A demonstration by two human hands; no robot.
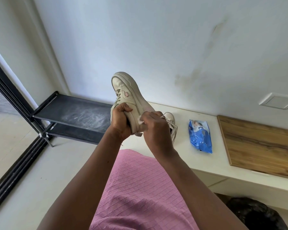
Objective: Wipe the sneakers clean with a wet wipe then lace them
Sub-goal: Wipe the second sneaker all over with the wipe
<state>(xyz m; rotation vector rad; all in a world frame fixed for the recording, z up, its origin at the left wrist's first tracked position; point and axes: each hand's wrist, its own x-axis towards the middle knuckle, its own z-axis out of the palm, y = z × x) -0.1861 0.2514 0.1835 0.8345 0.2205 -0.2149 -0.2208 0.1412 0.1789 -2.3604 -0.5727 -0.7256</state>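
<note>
Pale stained wall, white counter (206, 163) below it; on counter: second sneaker (170, 120) just behind the hands, blue wipes pack (200, 135) to its right, wooden board (259, 143) further right; black shoe rack (70, 112) on floor at left. Held up in front of wall, toe upward: beige sneaker (128, 90) (laces visible); gripped near heel end by left hand (121, 120), fingers curled round the upper; pressed against its side: white wet wipe (140, 120), pinched in curled fingers of right hand (155, 128).
</note>
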